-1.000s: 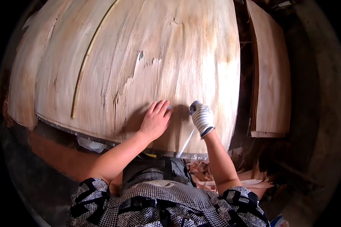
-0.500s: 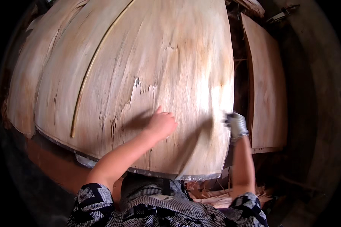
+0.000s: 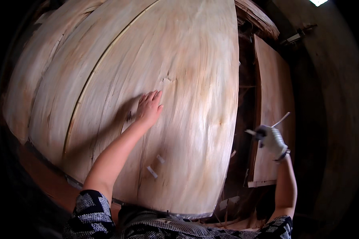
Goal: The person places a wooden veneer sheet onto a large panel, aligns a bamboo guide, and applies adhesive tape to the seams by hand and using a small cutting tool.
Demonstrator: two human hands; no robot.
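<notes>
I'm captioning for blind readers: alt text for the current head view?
A bare left hand spreads over a pale wood sheet; beyond its right edge, the gloved right hand holds a thin pale strip. Two whitish pieces lie on the sheet.

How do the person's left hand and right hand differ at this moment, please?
The left hand is bare, while the right hand wears a pale glove. The left hand is spread over the large wood sheet; the right hand is out beyond that sheet's right edge. The left hand shows no object, whereas the right hand is closed on a thin pale strip. Both reach forward from patterned sleeves.
</notes>
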